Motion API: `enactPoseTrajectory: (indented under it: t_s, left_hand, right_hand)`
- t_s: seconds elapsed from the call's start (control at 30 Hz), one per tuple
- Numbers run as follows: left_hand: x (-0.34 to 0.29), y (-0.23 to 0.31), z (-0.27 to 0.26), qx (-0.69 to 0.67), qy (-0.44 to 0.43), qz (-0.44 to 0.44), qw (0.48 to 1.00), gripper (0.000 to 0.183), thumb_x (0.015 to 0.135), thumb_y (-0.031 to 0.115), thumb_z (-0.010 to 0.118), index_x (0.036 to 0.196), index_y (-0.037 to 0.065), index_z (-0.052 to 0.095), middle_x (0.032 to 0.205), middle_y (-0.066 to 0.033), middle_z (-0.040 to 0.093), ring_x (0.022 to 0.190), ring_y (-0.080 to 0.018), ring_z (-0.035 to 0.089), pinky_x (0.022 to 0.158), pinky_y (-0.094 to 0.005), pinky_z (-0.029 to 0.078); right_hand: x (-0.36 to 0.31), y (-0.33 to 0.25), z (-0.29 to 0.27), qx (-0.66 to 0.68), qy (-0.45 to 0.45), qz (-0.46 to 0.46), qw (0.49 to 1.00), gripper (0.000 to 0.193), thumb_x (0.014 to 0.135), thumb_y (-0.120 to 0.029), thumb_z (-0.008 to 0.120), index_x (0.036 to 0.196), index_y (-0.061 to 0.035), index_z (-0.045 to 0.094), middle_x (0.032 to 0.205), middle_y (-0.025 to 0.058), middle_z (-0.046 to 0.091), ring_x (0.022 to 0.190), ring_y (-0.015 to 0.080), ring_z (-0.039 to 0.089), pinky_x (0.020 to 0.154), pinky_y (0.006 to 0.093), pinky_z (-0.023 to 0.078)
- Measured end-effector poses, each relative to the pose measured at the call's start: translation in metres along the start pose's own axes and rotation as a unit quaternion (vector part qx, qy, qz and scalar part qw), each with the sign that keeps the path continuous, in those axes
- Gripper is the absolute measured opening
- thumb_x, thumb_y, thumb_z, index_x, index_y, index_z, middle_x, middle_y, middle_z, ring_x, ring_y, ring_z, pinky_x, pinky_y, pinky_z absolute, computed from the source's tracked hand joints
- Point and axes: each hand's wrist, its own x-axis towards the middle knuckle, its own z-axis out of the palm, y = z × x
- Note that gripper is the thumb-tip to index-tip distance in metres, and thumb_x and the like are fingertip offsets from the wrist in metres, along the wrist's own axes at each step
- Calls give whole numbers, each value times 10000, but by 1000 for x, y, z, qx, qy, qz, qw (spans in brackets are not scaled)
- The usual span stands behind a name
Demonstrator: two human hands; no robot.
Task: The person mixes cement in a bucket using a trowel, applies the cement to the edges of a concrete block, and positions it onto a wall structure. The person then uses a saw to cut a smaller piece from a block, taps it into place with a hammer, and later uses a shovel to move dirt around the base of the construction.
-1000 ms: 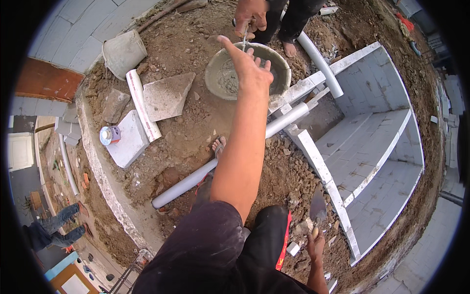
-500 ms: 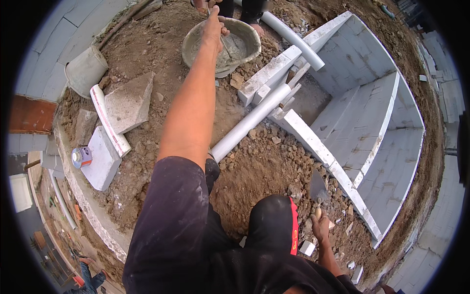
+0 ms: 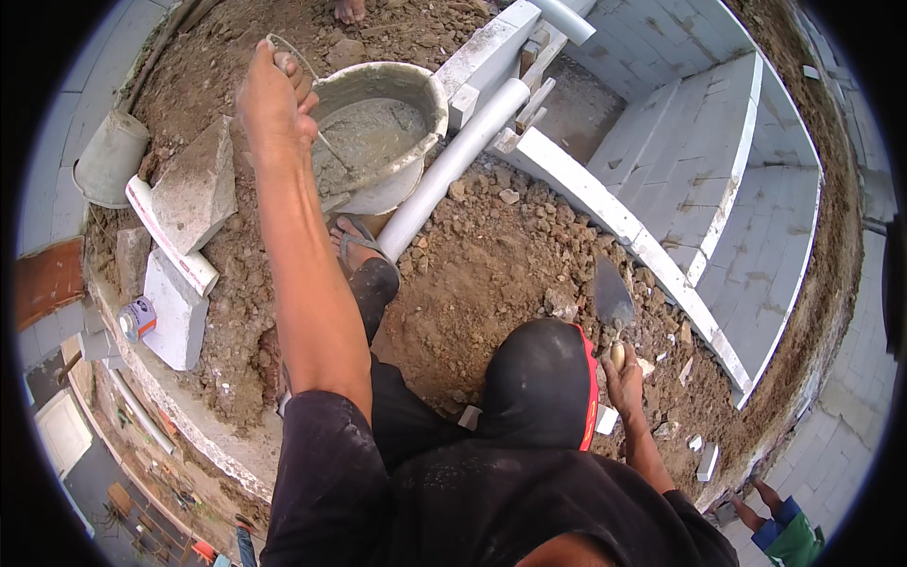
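Observation:
My left hand (image 3: 274, 99) is closed around the wire handle of a bucket, with the arm stretched forward. The pale, mortar-smeared bucket (image 3: 389, 194) holds wet grey mortar (image 3: 378, 128) and tilts a little toward me. Down at the right, my right hand (image 3: 624, 383) grips the wooden handle of a pointed trowel (image 3: 613, 295). The trowel's grey blade points away from me, over the rubble beside the block wall. My sandalled foot (image 3: 357, 248) is close to the bucket.
A white pipe (image 3: 449, 175) runs from my foot to a low white block wall (image 3: 624, 222) that encloses compartments. At left are another bucket (image 3: 111, 161), a concrete slab (image 3: 194, 189), a marked pipe (image 3: 170, 241), a white block (image 3: 175, 317) and a can (image 3: 138, 319). A person (image 3: 784, 529) is at lower right.
The mortar bucket has come nearer and to the left, with my left hand on its handle. The other person's hand has left the handle. My right hand still grips the trowel.

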Motion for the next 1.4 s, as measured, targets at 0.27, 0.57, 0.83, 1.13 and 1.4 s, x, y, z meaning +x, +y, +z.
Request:
enactPoseTrajectory:
  t_s: [0.27,0.57,0.83,1.13,1.4]
  left_hand:
    - [-105,-153,-41,-76,41,-66,994,511,1070,423,471,651,136,414,521,55,272,413,-84,220,408,-283,173]
    - [-162,-184,-101,-147,37,-58,987,549,1069,495,484,671,126,402,542,35,320,416,-91,256,430,-268,229]
    - [-172,-333,-195,244,311,-44,917,528,1035,460,566,1063,-57,670,743,-96,638,624,-227,605,634,-379,509]
    - [-122,-347,-177,156,291,-28,944,511,943,415,722,1053,-83,739,971,-190,761,887,-248,705,877,-378,527]
    - [-117,-340,-182,209,311,-14,927,526,906,447,749,989,-73,761,883,-188,765,827,-278,728,812,-408,534]
  right_hand:
    - [42,-12,-25,8,15,-56,998,390,990,-314,647,1198,6,565,920,237,680,812,348,667,746,423,520]
    - [96,-165,-56,-263,-49,-286,920,398,1000,-311,601,1313,-72,547,1025,257,699,862,482,676,771,527,533]
    - [140,-369,-18,-556,-65,-508,655,261,990,-214,572,1186,-47,615,861,190,716,783,350,741,671,458,601]
    - [207,-364,171,-594,-98,-587,541,218,928,-70,625,1127,14,653,966,159,749,862,247,763,711,339,624]
    - [207,-423,83,-651,-115,-563,495,262,984,-165,597,1230,-77,606,991,173,730,824,272,757,694,396,633]
